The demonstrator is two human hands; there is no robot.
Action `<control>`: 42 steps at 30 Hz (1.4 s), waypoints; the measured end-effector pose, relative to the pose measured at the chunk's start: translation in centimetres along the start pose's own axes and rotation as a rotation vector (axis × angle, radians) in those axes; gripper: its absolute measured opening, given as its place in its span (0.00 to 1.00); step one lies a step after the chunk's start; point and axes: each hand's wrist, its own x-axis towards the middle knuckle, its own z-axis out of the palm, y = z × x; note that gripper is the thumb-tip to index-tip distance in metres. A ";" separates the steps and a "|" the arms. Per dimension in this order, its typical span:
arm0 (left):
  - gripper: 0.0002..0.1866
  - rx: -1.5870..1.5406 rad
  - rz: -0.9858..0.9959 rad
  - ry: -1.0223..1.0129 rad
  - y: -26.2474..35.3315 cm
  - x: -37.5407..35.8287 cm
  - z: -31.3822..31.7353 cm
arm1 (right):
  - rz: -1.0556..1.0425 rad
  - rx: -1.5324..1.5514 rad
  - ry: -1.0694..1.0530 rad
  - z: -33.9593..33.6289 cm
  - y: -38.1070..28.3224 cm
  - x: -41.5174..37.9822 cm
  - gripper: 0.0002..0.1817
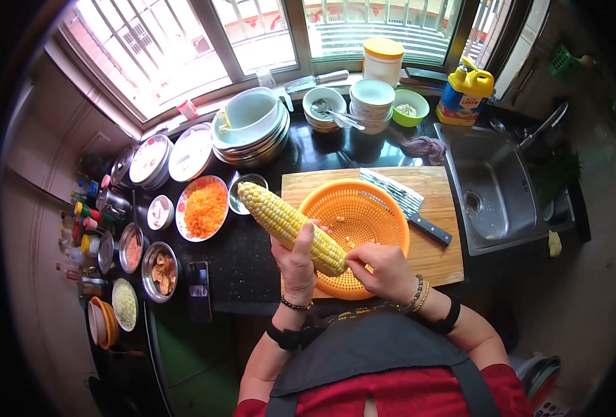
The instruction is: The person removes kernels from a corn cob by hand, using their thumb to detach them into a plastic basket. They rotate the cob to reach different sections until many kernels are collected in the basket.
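Observation:
My left hand [297,267] is wrapped round a yellow corn cob [280,219], which tilts with its narrow tip up and to the left. At the cob's lower end the fingers of my right hand [381,270] are pinched together against the kernels. Whether a loose kernel is between those fingertips is too small to tell. Under both hands stands an orange plastic colander [399,222] with a few kernels in it. It rests on a wooden cutting board [436,260]. Right of the colander, a cleaver [408,205] with a dark handle lies on the board.
A metal sink [495,236] is at the right. Left are a plate of shredded carrot [206,208], a bowl of brown pieces [162,272] and a phone [199,292]. Stacked bowls [372,104], a large white pot [252,115] and a yellow jug [466,94] line the window side.

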 end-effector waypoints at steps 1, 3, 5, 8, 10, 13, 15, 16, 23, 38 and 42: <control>0.13 0.027 0.006 -0.005 0.0 -0.1 0.0 | 0.003 0.004 0.003 0.0 -0.1 -0.1 0.03; 0.13 0.083 0.020 -0.018 0.0 -0.1 0.0 | 0.007 0.010 0.012 0.0 -0.2 -0.1 0.03; 0.13 0.072 0.028 0.003 0.0 0.0 0.0 | 0.083 0.138 0.004 -0.2 0.0 -0.4 0.02; 0.13 0.061 0.038 0.028 0.1 -0.1 0.2 | 0.169 0.279 -0.009 -0.6 -0.1 -0.6 0.02; 0.13 0.056 0.038 0.042 0.0 0.0 0.2 | 0.195 0.423 -0.008 -0.6 0.1 -0.7 0.01; 0.14 0.019 0.023 0.068 -0.2 0.1 0.3 | 0.250 0.799 -0.024 0.0 0.6 -0.9 0.01; 0.15 -0.043 0.003 0.090 -0.3 0.1 0.4 | 0.355 1.127 -0.074 0.0 0.2 -0.8 0.01; 0.15 -0.046 -0.005 0.095 -0.3 0.1 0.4 | 0.380 1.105 -0.135 -0.1 0.4 -0.9 0.02; 0.17 -0.019 0.010 0.139 -0.2 0.8 0.5 | 0.673 0.902 -0.288 -0.2 2.7 -0.6 0.04; 0.19 -0.021 -0.055 0.168 -0.6 1.5 -0.3 | 0.267 1.000 0.449 -20.5 9.9 -1.3 0.10; 0.19 0.006 -0.045 0.196 -0.8 1.4 0.6 | 0.564 0.336 0.585 -22.8 16.3 -5.8 0.07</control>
